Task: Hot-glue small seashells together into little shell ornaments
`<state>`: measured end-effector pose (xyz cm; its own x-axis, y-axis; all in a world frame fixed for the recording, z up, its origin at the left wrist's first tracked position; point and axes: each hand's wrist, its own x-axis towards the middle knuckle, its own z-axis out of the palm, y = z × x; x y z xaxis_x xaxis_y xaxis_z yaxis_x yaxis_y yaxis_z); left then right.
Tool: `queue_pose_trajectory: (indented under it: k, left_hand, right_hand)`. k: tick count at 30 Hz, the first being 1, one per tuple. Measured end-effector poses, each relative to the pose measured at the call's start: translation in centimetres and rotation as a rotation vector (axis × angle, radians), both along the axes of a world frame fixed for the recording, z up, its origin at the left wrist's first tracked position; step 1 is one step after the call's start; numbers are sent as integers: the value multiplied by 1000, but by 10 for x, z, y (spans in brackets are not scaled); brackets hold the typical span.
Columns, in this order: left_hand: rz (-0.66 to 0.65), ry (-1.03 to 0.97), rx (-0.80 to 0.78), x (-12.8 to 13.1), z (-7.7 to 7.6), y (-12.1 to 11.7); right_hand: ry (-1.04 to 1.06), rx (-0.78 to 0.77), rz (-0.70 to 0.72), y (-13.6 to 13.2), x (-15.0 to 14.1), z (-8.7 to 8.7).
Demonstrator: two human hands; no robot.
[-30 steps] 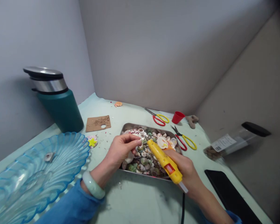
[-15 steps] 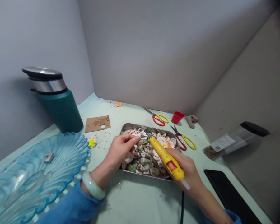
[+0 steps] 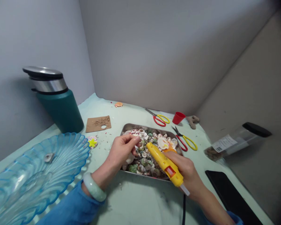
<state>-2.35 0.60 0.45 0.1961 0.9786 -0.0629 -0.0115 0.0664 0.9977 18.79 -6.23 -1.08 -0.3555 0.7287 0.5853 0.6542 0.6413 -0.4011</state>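
**Glue gun [image 3: 164,162] over the shell tray [image 3: 145,176]**

My right hand [image 3: 187,172] grips it, nozzle slanting at my left hand [image 3: 120,151], probably to keep the tip near my fingers. Left thumb and forefinger sit close; grasping something tiny? Can't tell. Scissors [image 3: 182,135] lie just beside the tray's right rim, a scalloped blue dish [image 3: 37,175] bounds my left, the near side offers elbow room.
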Motion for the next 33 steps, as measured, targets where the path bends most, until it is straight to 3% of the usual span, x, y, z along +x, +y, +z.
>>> queue_pose_trajectory:
  k: [9, 33]
  left_hand:
    - [-14, 27, 3, 0, 1, -1]
    - [-39, -30, -33, 0, -3, 1]
  right_hand:
    - [-5, -7, -57, 0, 1, -4]
    - [-61, 8, -39, 0, 1, -6]
